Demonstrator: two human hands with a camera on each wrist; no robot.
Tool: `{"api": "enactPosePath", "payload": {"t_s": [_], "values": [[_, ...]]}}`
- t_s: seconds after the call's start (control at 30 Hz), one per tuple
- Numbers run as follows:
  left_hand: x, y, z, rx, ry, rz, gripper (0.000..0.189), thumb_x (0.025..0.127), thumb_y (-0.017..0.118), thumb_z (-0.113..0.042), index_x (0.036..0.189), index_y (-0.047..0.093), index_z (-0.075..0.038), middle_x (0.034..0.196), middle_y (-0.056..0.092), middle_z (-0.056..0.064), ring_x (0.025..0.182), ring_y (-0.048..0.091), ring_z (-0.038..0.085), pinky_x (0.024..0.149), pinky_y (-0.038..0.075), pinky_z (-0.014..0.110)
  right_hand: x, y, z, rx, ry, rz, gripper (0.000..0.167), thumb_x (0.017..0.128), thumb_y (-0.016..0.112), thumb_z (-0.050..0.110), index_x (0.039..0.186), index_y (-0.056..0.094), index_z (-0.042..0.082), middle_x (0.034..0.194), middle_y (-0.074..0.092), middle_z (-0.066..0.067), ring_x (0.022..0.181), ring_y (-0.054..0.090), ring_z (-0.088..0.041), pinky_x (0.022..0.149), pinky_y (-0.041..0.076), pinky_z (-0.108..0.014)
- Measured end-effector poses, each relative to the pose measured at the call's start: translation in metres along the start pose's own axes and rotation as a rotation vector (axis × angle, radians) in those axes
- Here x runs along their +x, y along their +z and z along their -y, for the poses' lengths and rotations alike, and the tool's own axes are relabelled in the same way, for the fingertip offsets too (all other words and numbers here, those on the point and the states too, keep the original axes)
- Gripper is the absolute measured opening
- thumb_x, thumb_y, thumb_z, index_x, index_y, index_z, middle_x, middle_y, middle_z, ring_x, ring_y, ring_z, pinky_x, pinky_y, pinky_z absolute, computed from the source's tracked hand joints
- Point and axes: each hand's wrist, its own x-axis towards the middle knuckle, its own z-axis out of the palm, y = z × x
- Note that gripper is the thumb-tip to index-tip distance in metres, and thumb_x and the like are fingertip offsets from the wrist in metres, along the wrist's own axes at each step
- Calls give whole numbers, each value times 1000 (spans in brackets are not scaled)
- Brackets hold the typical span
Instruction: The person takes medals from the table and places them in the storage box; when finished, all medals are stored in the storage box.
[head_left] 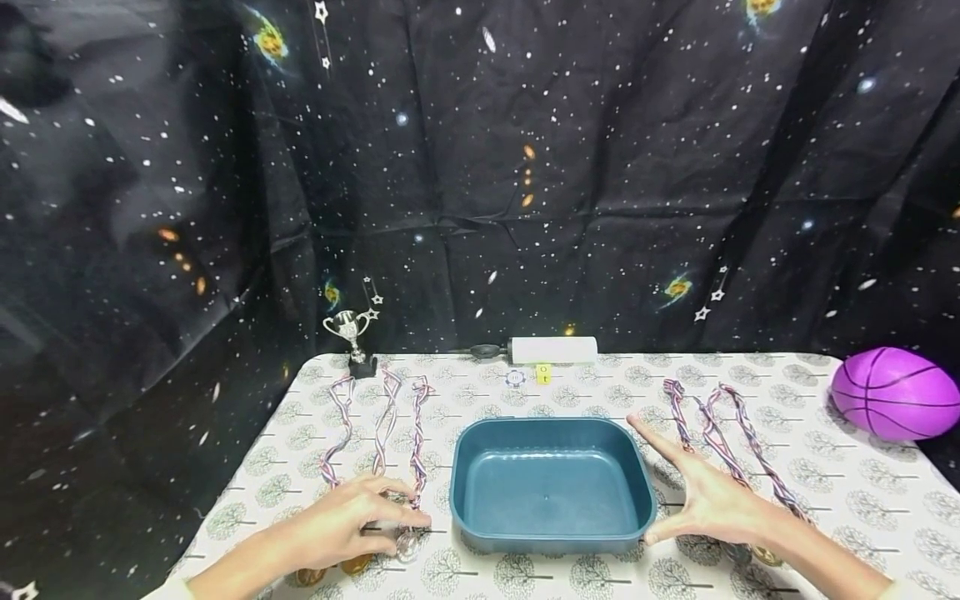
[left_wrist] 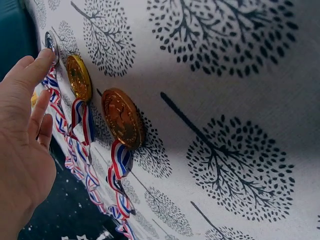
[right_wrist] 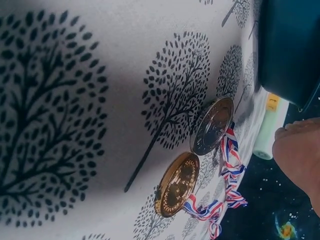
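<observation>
A teal plastic bin point(head_left: 555, 544) stands at the middle of the table. To its left, my left hand point(head_left: 352, 517) reaches over three medals on striped ribbons, fingers loosely bent. Its fingertip is right at the rim of the silver medal point(left_wrist: 51, 42); a gold medal point(left_wrist: 79, 78) and a bronze medal point(left_wrist: 123, 118) lie alongside. My right hand point(head_left: 712, 492) is by the bin's right side, thumb and fingers spread wide, fingertips close to the bin wall. Under the right wrist lie a silver medal point(right_wrist: 213, 125) and a gold-coloured medal point(right_wrist: 178, 184), partly hidden in the head view.
A small trophy cup point(head_left: 348, 327) stands at the back left. Along the back edge lies a white cylinder point(head_left: 553, 350), with a yellow card point(head_left: 543, 373) and a poker chip point(head_left: 515, 378) before it. A purple basketball point(head_left: 896, 394) sits at the right edge. Ribbons point(head_left: 678, 417) stretch behind the right hand.
</observation>
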Motion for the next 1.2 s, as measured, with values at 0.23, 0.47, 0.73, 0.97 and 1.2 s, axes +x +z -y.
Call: {"api": "enactPosePath", "payload": {"t_s": [0.23,0.47,0.73,0.97,1.2], "values": [[2,5,5,45,65,-34,48,86,88,-31,132,76,-39,128,69,-10,115,63,12,93,57,44,1,1,-1,28,-44,22,135,64,103,40,171,24,18,168,33,-27,148,33,-50,104,36,-84],[7,7,6,68,152,-96,42,84,89,-33,124,78,-39,114,71,-31,111,60,7,92,55,38,0,2,0,27,-63,26,128,68,102,39,169,29,12,168,37,-21,151,34,-22,106,39,-79],[15,7,7,78,219,-116,28,84,87,-39,111,81,-40,101,71,-33,106,59,0,94,51,29,-1,2,-1,13,-58,19,127,68,101,42,170,28,19,167,39,-18,151,36,-26,106,39,-79],[21,-7,0,17,176,-165,21,87,88,-27,106,83,-35,102,73,-27,102,63,2,89,56,31,0,2,-2,24,-47,25,126,69,100,41,170,28,22,167,39,-19,151,36,-29,107,38,-78],[34,-47,-12,-25,68,-192,28,93,81,-13,113,82,-33,119,75,-10,111,69,15,95,59,52,-1,1,-1,25,-39,30,126,69,101,42,170,29,17,168,39,-17,152,34,-23,109,36,-77]]}}
